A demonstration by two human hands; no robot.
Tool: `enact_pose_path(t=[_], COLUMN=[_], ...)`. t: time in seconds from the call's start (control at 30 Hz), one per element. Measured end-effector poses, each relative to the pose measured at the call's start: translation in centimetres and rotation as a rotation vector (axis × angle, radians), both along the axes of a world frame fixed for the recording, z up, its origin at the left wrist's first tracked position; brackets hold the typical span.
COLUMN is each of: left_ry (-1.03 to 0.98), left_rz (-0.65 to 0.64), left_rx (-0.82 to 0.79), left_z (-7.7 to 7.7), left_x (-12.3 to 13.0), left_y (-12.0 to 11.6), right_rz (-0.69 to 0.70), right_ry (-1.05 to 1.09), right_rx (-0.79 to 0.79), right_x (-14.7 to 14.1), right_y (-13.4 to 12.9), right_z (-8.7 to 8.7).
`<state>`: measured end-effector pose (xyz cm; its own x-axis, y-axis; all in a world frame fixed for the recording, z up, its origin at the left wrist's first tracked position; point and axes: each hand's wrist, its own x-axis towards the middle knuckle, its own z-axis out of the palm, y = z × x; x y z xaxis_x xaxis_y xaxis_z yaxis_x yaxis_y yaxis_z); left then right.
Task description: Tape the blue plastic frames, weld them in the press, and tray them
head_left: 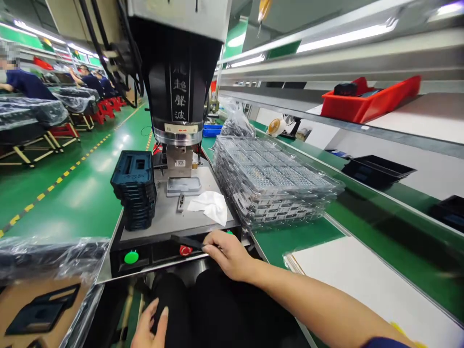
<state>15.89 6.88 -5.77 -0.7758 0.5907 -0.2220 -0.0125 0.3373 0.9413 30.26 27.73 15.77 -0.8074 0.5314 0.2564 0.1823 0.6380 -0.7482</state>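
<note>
A right hand pinches a thin black tool at a press machine's near edge, beside a red button. The left hand rests half-open and empty on the lap. Dark trays stack left, clear trays right, a white cloth between.

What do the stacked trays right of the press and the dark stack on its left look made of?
Trays: thin clear plastic, probably vacuum-formed; glossy, see-through, with a moulded pocket grid. Dark stack: rigid moulded plastic, matte dark teal, with crisp cut-outs. The right hand rests at the press's front edge.
</note>
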Motion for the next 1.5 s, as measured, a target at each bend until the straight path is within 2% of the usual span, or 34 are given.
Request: enact_pose_path(t=[0.1, 0.17, 0.2, 0.27, 0.37, 0.43, 0.53, 0.6, 0.73, 0.9, 1.0, 1.13, 1.23, 1.33, 1.5], left_ry=[-0.191, -0.275, -0.338, -0.430, -0.469, -0.485, -0.504, -0.496, -0.412, -0.255, -0.130, 0.236, 0.453, 0.458, 0.351], left_rz=[-0.051, -0.080, -0.112, -0.242, -0.376, -0.341, -0.259, -0.263, -0.312, -0.328, -0.357, -0.254, -0.232, -0.253, -0.219], left_rx=[0.077, 0.156, 0.176, 0.109, 0.001, -0.021, -0.056, -0.095, -0.134, -0.153, -0.196, -0.357, -0.388, -0.406, -0.368], left_z=[6.1, 9.6, 11.0, 12.7, 13.1, 12.7, 11.9, 11.8, 11.9, 12.3, 12.3, 12.4, 12.4, 12.4, 12.1], left_x=[0.2, 0.6, 0.9, 1.6, 2.7, 3.3, 3.7, 3.9, 4.1, 3.7, 3.4, 4.1, 5.0, 5.3, 3.9], left_y=[0.0, 0.4, 0.6, 1.0, 1.0, 0.8, 0.5, 0.3, 0.0, 0.0, 0.2, 0.5, 0.6, 0.7, 0.1], right_rz=[-0.018, 0.014, 0.031, 0.062, 0.084, 0.090, 0.087, 0.097, 0.133, 0.139, 0.094, 0.046, 0.073, 0.080, 0.021], right_ry=[-0.160, -0.241, -0.265, -0.286, -0.284, -0.311, -0.412, -0.460, -0.456, -0.415, -0.379, -0.311, -0.216, -0.188, -0.211], right_rx=[-0.700, -1.077, -1.197, -1.311, -1.240, -1.054, -0.691, -0.510, -0.365, -0.350, -0.399, -0.612, -0.773, -0.837, -0.927], right_x=[2.4, 3.1, 3.2, 3.4, 3.5, 3.6, 3.8, 3.9, 3.8, 3.7, 3.6, 3.2, 3.0, 3.1, 3.0], right_y=[-2.5, -3.6, -4.1, -4.7, -5.1, -5.1, -4.9, -4.9, -5.4, -5.8, -6.2, -7.1, -7.8, -8.2, -8.1], right_z=[-2.7, -4.9, -5.9, -7.6, -8.9, -9.1, -8.9, -8.7, -8.4, -8.5, -9.2, -10.2, -10.5, -10.5, -10.7])
